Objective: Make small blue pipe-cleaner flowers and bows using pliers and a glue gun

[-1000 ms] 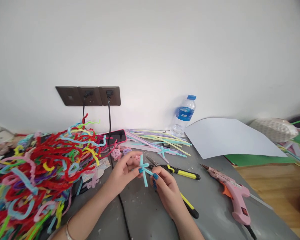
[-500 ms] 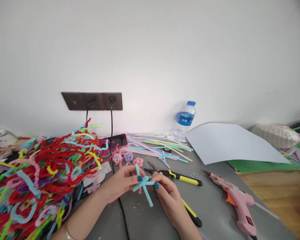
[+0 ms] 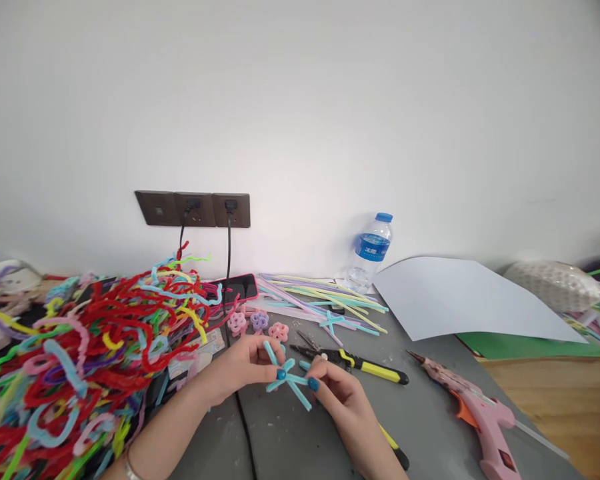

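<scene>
Between my hands is a light blue pipe cleaner piece (image 3: 300,396) with several arms crossing at its middle. My left hand (image 3: 245,365) pinches it near the crossing, thumb in front. My right hand (image 3: 337,393) closes thumb and finger on the tip of its right arm. Just behind my right hand lie pliers (image 3: 365,365) with yellow and black handles, partly covered by it. Three small pipe cleaner flowers (image 3: 259,321), pink and purple, rest beyond my left hand. A second light blue crossed piece (image 3: 331,322) lies on the straight pipe cleaners (image 3: 300,293).
A tangled heap of coloured pipe cleaners (image 3: 80,353) fills the left side. At the right lie a pink glue gun (image 3: 473,407) and a white sheet (image 3: 470,300). A water bottle (image 3: 373,250) leans by the wall. A black cable (image 3: 245,427) crosses the grey table, near a phone (image 3: 243,287).
The light blue piece has turned slightly in my fingers, its lower arm swinging right. My right hand has shifted a little to the right along its arm. The whole view has tilted slightly.
</scene>
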`<action>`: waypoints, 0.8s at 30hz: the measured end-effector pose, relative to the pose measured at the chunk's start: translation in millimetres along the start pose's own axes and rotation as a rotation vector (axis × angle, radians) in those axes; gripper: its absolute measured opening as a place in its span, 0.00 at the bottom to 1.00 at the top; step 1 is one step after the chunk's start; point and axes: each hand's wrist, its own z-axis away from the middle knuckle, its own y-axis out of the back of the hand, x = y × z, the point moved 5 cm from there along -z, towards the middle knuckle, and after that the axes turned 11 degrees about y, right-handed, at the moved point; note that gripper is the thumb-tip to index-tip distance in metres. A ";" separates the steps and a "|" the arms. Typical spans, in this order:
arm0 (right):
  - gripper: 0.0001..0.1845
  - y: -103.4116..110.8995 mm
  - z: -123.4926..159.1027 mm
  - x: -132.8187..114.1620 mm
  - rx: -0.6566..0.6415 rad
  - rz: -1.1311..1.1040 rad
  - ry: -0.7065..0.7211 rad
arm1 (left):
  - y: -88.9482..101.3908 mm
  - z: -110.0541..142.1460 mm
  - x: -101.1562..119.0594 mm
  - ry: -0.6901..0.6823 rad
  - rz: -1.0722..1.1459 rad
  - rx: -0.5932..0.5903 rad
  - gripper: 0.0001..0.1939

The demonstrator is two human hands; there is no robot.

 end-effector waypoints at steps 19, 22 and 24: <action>0.23 73.0 24.0 -8.4 0.084 1.107 0.150 | 6.0 -0.5 2.1 0.005 -0.152 0.097 0.13; 0.29 90.1 29.3 12.4 -0.018 1.225 0.037 | 5.2 0.1 2.4 -0.016 -0.117 0.063 0.14; 0.32 91.8 28.8 16.8 -0.059 1.247 0.001 | 4.8 0.8 2.9 -0.041 -0.064 0.041 0.15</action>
